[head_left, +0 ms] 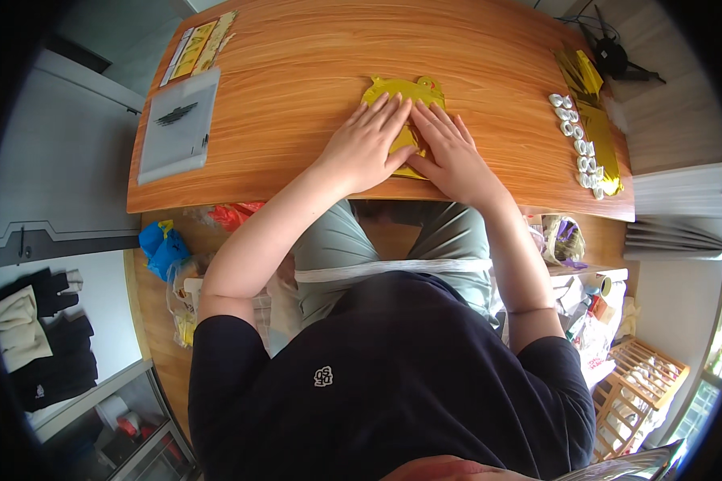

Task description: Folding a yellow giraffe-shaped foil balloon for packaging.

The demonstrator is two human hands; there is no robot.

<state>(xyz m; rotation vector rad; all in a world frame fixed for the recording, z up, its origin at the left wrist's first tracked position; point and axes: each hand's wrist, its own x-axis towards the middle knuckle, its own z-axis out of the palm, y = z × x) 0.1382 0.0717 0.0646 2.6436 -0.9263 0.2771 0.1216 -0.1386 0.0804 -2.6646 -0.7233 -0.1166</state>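
Note:
A flat piece of shiny yellow foil (387,86), looking like a deflated foil balloon, lies near the front edge of the wooden table. It has rounded bumps at its far end and a small red mark on the right one. My left hand (361,148) rests flat on its left side, fingers stretched forward. On its right side lies my right hand (456,160), also flat with fingers extended. The fingertips of both hands come close together over the foil, and much of its middle is hidden under them.
On the table's left lies a translucent plastic folder (168,148) with thin dark sticks (176,115), with yellow-and-white packets (196,52) beyond it. Several small white rolls (580,148) line the right side beside more gold foil (602,148). A black stand (611,58) is at the far right.

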